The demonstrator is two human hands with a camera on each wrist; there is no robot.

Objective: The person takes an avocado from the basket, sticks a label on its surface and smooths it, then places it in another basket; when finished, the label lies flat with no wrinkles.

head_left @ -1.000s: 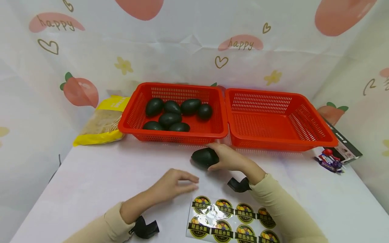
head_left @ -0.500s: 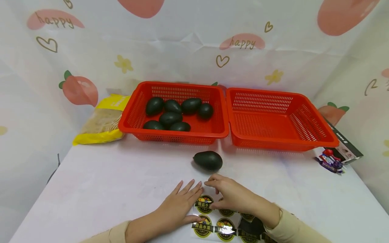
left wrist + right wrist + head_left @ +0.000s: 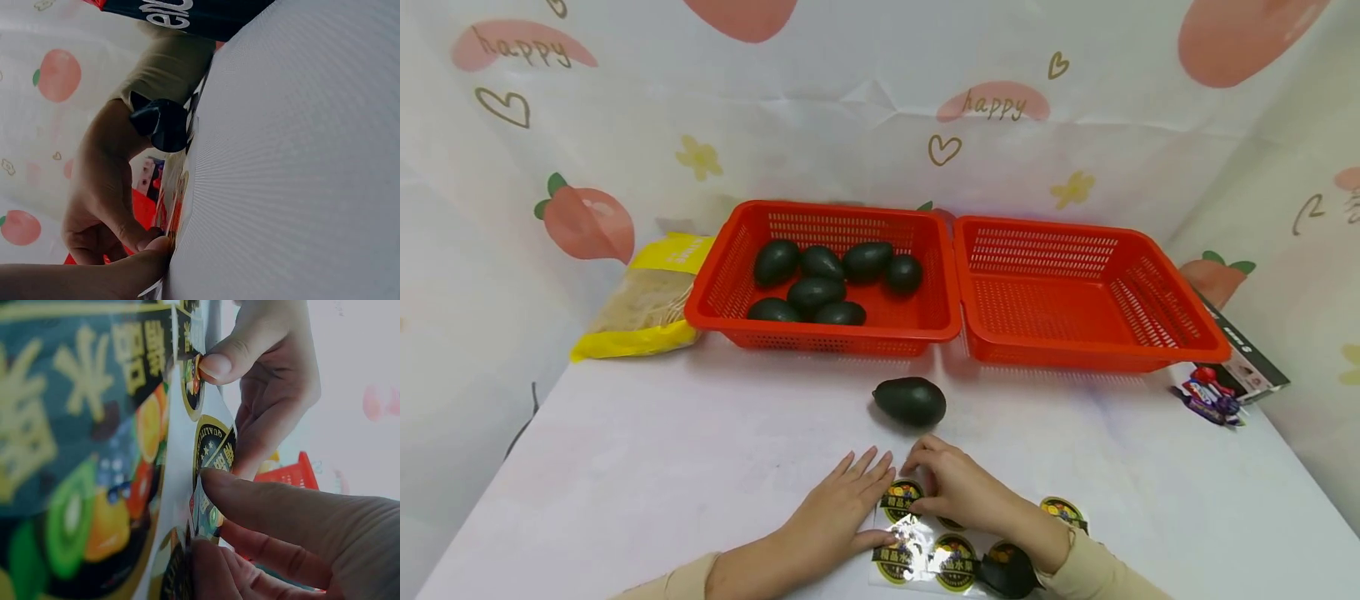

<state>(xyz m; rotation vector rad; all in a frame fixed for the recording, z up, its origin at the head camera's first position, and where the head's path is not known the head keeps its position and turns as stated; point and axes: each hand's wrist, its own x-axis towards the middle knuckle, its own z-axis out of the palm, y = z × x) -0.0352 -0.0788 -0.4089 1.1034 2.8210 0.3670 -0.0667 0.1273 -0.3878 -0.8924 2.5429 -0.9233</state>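
- While our left hand (image 3: 831, 518) lies flat, fingers spread and thumb on the sticker sheet (image 3: 925, 533), we should press evenly so the sheet cannot slide.
- Our right hand (image 3: 966, 492), fingers curled, seems to pinch the edge of a round sticker (image 3: 212, 450); how much is loose we cannot tell.
- For what looks like peeling, we'd best draw that edge back low and slowly.
- The sheet lies on the table (image 3: 700, 442), partly under our hands, a dark fruit (image 3: 910, 402) just beyond them.

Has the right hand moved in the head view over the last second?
Yes. Judged against the right-hand basket, the right hand came toward the person, from the lone avocado to the sticker sheet.
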